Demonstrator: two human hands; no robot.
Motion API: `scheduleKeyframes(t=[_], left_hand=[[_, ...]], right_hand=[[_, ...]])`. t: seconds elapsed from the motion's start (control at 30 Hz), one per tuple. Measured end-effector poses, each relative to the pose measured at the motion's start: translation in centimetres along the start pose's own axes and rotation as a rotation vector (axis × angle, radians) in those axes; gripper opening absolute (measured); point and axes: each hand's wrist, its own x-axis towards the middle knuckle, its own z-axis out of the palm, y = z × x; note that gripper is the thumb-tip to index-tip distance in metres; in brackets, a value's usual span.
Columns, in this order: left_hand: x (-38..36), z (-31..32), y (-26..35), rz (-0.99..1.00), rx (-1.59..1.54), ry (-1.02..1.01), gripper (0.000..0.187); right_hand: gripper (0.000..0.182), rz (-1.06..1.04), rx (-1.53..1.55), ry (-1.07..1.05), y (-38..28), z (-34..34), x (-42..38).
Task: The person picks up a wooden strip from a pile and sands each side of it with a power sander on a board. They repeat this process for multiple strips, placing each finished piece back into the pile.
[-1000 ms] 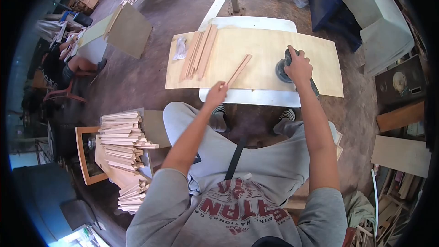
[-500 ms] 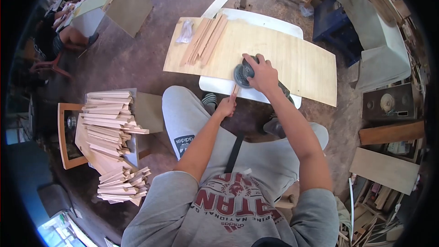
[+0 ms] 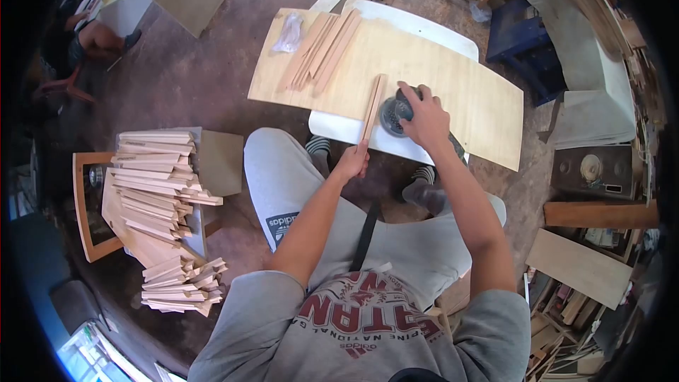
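Closed around the near end of a narrow wooden strip (image 3: pixel 375 106), my left hand (image 3: pixel 352 161) is just in front of the plywood board (image 3: pixel 453 78). The strip points away from me, its far end over the board. My right hand (image 3: pixel 426 122) grips a dark power sander (image 3: pixel 393 114) from above, fingers wrapped over its body. The sander's round pad is tilted toward the strip, with a small gap between them. Several more strips (image 3: pixel 322 49) lie side by side on the board's left part, next to a clear plastic bag (image 3: pixel 288 32).
A white table (image 3: pixel 332 127) supports the board. At left, several stacked wooden strips (image 3: pixel 152 184) lie by a wooden frame (image 3: pixel 83 219). A person (image 3: pixel 78 42) sits at the far left. Blue furniture (image 3: pixel 520 46) and a speaker box (image 3: pixel 593 172) stand at right.
The sander in my right hand has moved right, off the strip. The strip, covered by the sander before, now shows along its length. The view has shifted slightly.
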Motion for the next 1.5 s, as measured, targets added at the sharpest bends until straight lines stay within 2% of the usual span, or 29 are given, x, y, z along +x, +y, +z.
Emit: scheduleKeyframes(t=[0.07, 0.17, 0.27, 0.3, 0.63, 0.7, 0.83, 0.93, 1.03, 1.17, 1.23, 1.3, 1.33, 1.37, 1.4, 1.43, 1.47, 1.5], left_hand=[[-0.3, 0.3, -0.1, -0.037, -0.017, 0.019, 0.063], [-0.2, 0.4, 0.4, -0.012, 0.014, 0.036, 0.063], [-0.2, 0.7, 0.4, 0.018, 0.038, 0.064, 0.060], [-0.2, 0.8, 0.4, 0.023, 0.041, 0.077, 0.059], [0.4, 0.0, -0.4, 0.029, 0.018, -0.023, 0.063], [0.6, 0.1, -0.5, 0.031, 0.005, -0.001, 0.062], [0.8, 0.0, -0.8, 0.042, -0.041, -0.013, 0.062], [0.5, 0.1, -0.6, 0.061, 0.030, 0.037, 0.060], [0.2, 0.0, -0.8, 0.088, 0.057, 0.004, 0.061], [0.4, 0.2, -1.1, 0.078, 0.055, 0.061, 0.061], [0.7, -0.3, -1.1, 0.092, 0.079, 0.104, 0.057], [2.0, -0.6, -2.3, 0.047, -0.068, 0.128, 0.053], [2.6, -0.9, -2.9, 0.036, -0.153, 0.163, 0.050], [2.8, -0.9, -2.9, 0.079, -0.236, 0.198, 0.044], [0.7, -0.1, -0.3, 0.215, -0.275, 0.298, 0.044], [-0.1, -0.8, 1.5, 0.356, -0.439, 0.269, 0.043], [-2.5, -1.9, 4.2, 0.471, -0.488, 0.273, 0.038], [-6.6, -2.7, 7.8, 0.598, -0.524, 0.363, 0.040]], right_hand=[[0.089, 0.091, 0.023, 0.019, 0.2, -0.2, -1.0], [0.089, 0.098, 0.060, 0.016, -0.1, -0.7, -1.5], [0.090, -0.048, 0.083, 0.014, -1.3, 0.2, -1.3], [0.090, -0.040, 0.085, 0.011, -1.8, 0.2, -0.9], [0.090, 0.022, 0.031, 0.084, -1.2, 0.4, 9.7], [0.088, -0.002, 0.047, 0.081, -1.1, 0.5, 9.4], [0.088, -0.085, 0.041, -0.002, -3.0, 0.1, 4.1], [0.088, -0.105, 0.027, -0.024, -3.6, 0.0, 3.4], [0.087, -0.058, 0.021, 0.049, -2.5, 0.4, 6.4], [0.084, 0.069, 0.052, 0.111, 0.1, 1.1, 11.6], [0.083, 0.140, 0.021, 0.122, 1.2, 0.9, 11.7], [0.083, 0.174, -0.044, 0.116, 1.4, 0.8, 10.4], [0.083, 0.129, 0.015, 0.142, 3.3, 1.7, 10.1], [0.082, 0.170, -0.009, 0.142, 4.0, 2.0, 9.1], [0.083, 0.104, 0.064, 0.149, 5.8, 3.0, 8.7], [0.084, 0.082, 0.041, 0.150, 6.8, 3.4, 8.0], [0.088, 0.111, 0.069, 0.125, 7.4, 3.3, 7.1], [0.092, 0.165, 0.024, 0.111, 6.6, 2.0, 5.7]])
